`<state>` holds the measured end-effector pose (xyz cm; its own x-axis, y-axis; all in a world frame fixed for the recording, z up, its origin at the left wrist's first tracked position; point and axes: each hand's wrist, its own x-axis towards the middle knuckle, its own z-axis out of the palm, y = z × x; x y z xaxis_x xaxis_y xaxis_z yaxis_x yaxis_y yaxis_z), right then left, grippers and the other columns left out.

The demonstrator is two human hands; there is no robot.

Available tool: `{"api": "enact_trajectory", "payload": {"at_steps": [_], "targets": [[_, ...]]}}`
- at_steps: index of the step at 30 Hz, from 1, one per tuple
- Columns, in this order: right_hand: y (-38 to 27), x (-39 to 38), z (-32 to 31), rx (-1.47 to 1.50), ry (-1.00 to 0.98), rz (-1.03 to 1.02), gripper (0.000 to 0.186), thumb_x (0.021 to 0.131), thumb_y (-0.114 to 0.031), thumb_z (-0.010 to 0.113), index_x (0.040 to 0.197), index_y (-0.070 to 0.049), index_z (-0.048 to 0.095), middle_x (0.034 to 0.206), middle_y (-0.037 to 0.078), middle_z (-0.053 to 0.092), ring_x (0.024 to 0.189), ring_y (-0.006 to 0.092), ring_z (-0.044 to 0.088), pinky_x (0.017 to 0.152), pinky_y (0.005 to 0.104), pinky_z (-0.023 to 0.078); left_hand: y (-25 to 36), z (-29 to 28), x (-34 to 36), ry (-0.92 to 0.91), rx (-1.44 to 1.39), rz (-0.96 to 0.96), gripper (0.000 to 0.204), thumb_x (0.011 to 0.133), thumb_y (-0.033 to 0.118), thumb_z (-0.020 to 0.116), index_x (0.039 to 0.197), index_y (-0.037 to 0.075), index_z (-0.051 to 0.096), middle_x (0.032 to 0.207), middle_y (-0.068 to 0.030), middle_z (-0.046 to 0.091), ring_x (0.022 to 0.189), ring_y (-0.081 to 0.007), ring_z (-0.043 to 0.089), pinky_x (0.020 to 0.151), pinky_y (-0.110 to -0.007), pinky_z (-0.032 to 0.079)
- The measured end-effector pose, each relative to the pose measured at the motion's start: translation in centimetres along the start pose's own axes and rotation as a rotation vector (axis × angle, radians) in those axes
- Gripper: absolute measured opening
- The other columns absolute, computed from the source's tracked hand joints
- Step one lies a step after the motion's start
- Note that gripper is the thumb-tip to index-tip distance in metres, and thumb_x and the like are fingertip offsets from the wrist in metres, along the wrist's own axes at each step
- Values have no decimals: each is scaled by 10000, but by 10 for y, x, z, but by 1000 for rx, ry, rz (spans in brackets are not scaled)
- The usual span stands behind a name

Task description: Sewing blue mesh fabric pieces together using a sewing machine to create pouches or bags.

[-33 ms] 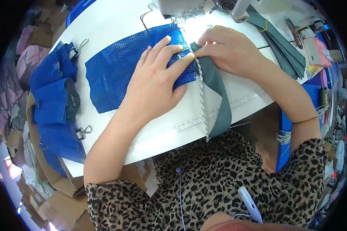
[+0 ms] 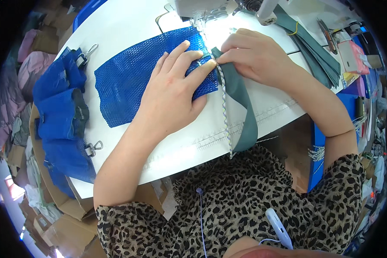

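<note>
A blue mesh fabric piece [image 2: 124, 81] lies on the white table, its far right corner under the sewing machine head [image 2: 202, 10]. My left hand [image 2: 176, 86] rests flat on the mesh with fingers apart, its index fingertip by the mesh's right edge. Along that edge runs a patterned cord [image 2: 223, 107], trailing down to the table's near edge. My right hand [image 2: 256, 53] pinches the dark green fabric strip [image 2: 247, 124] beside the cord. The strip's tail curls down toward me. The right fingertips hide the exact grip.
Blue mesh pieces with metal clips [image 2: 58, 116] hang over the table's left edge. At the far right lie a bundle of green strips [image 2: 314, 51] and a pair of thread snips [image 2: 327, 36]. A ruler scale [image 2: 215, 137] runs along the near edge. Cardboard boxes [image 2: 69, 234] stand below left.
</note>
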<state>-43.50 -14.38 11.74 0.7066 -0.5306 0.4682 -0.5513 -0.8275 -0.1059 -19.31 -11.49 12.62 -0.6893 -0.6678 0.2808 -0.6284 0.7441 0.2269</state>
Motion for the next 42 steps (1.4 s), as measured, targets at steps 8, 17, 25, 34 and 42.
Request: {"api": "enact_trajectory", "payload": {"at_steps": [8,17,25,34,42], "targets": [[4,0,6,179,-19,97,57,795,-95,684,845,-107,710,940,-24,612,918,193,568,836,333,478,-2,1,-1,6,-1,10,525,751,157,718,1265,127,614,1311,-140,528,1366,-365,395,1124,-545,333],[2,1,11,212,48,114,55,796,-84,663,824,-99,709,891,-17,626,902,200,571,824,335,482,-1,0,0,4,-28,11,518,750,148,722,1255,107,615,1305,-147,528,1363,-375,394,1123,-543,334],[-4,2,7,174,51,152,129,797,-117,689,922,-99,664,898,23,627,909,226,588,821,357,486,0,-1,1,-3,-18,9,512,748,159,729,1245,111,619,1300,-141,534,1361,-371,399,1123,-542,336],[-5,0,2,285,-48,344,197,774,-182,761,900,-99,635,927,50,660,935,233,615,795,375,504,0,-2,0,-4,-7,0,496,755,167,727,1237,111,622,1309,-135,535,1366,-358,397,1121,-539,342],[-4,-1,4,227,-19,94,296,773,-90,716,1069,-89,699,1064,11,676,1035,221,577,953,373,464,0,1,-1,6,-7,-1,461,760,167,719,1207,96,629,1315,-143,528,1370,-357,393,1126,-537,337]]}}
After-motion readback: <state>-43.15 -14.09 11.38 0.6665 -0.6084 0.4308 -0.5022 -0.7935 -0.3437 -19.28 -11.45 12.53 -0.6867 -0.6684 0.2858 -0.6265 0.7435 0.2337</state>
